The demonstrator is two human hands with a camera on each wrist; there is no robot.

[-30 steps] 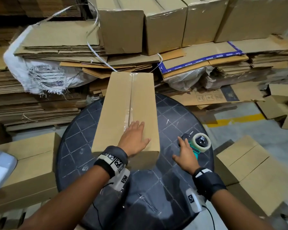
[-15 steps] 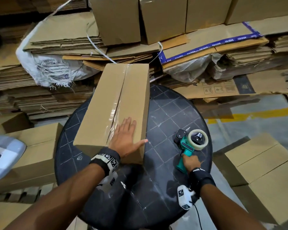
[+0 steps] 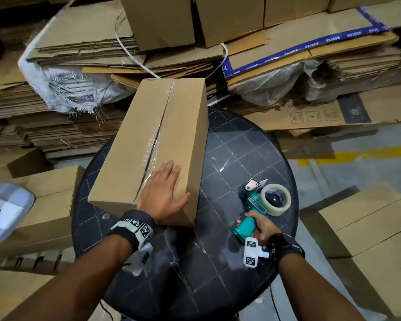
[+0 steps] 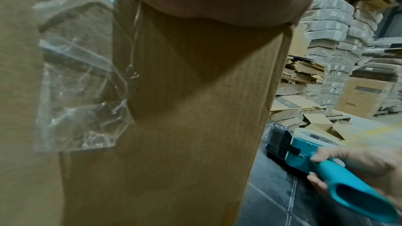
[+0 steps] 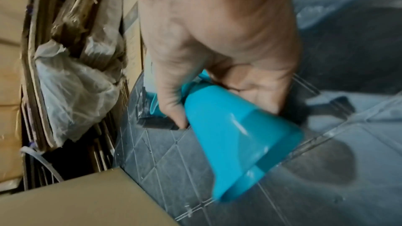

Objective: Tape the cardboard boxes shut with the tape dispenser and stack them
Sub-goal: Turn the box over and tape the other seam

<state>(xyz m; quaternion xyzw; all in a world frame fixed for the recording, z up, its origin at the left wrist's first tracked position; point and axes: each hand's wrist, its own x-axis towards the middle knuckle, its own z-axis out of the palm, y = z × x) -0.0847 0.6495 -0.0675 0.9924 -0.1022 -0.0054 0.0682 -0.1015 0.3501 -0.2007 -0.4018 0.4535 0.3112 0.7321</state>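
A long cardboard box [image 3: 134,144] lies on the round dark table [image 3: 229,158], its top seam covered with clear tape. My left hand [image 3: 164,193] presses flat on the box's near end, fingers straight. Crumpled tape [image 4: 82,92] sticks to the box end [image 4: 185,126] in the left wrist view. On the table right of the box sits the teal tape dispenser [image 3: 262,205] with its clear tape roll [image 3: 276,199]. My right hand [image 3: 258,224] grips its handle [image 5: 234,137], fingers curled round it. A box corner [image 5: 87,200] shows in the right wrist view.
Flattened cardboard stacks [image 3: 83,42] and assembled boxes [image 3: 162,19] pile up behind the table. A white woven sack [image 3: 63,86] lies at left. More closed boxes stand on the floor at left [image 3: 49,205] and right [image 3: 368,228]. A yellow floor line [image 3: 347,154] runs at right.
The right hand went from resting open beside the dispenser to gripping its handle. The box's far end has swung left under the left hand.
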